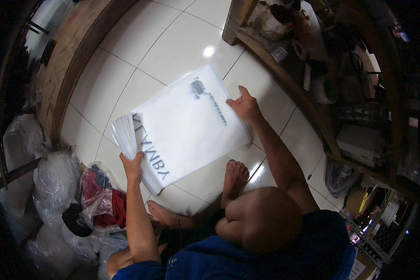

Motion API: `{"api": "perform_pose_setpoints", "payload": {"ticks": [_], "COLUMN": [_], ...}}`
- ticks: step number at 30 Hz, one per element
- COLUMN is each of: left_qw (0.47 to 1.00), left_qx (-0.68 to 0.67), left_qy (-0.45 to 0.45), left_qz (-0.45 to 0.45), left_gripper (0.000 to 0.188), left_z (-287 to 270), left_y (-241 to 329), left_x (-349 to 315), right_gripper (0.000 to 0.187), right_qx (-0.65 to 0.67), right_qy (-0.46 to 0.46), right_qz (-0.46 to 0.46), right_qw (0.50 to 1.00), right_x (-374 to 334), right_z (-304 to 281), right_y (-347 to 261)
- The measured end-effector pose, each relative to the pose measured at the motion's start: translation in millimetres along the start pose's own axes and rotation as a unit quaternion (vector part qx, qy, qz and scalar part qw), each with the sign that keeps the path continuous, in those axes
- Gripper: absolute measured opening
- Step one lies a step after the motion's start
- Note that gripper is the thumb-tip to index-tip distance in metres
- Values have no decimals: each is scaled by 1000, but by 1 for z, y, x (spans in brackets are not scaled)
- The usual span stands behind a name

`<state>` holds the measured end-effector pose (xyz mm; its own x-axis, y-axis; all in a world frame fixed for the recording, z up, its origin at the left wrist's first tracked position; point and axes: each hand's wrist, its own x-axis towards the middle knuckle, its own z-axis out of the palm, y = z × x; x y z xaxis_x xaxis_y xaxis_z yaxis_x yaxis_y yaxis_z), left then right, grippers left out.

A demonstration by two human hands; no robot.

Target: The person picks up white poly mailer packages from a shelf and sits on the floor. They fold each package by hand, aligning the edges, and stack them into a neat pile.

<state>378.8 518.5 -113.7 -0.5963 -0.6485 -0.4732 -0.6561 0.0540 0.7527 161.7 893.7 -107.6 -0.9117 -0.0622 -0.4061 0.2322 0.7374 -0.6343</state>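
We count one stack of printed white sheets point(186, 126), two bare feet point(236, 181): left hand point(132, 164) grips its fanned edge; right hand point(246, 107), half open, touches the opposite.

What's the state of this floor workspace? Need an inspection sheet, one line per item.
Surface: glossy white tiled floor, with light glare.
Job's things: white sheet material with dark printing, lying on the tiles, left end gathered in folds.
Clutter: clear plastic bags at left, red cloth and a black cap-like item among them.
Grippers: left hand grips the gathered end; right hand is at the opposite edge, grip unclear.
Cables: none identifiable; right side too dark to tell.
Surroundings: wooden bench at left, loaded wooden shelf at right.
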Motion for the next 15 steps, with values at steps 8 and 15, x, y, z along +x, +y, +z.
{"api": "perform_pose_setpoints", "payload": {"ticks": [8, 15], "left_qw": [1000, 1000], "left_qx": [-6, -6], "left_qy": [-3, -3], "left_qz": [1, -1], "left_gripper": [81, 81], "left_z": [0, 0], "left_y": [-3, -1], "left_x": [2, 1], "right_gripper": [75, 73], "right_qx": [12, 2], "right_qy": [-5, 14], "right_qz": [1, -27], "right_qw": [1000, 1000], "right_x": [1, 1], "right_z": [2, 4], "right_y": [2, 5]}}
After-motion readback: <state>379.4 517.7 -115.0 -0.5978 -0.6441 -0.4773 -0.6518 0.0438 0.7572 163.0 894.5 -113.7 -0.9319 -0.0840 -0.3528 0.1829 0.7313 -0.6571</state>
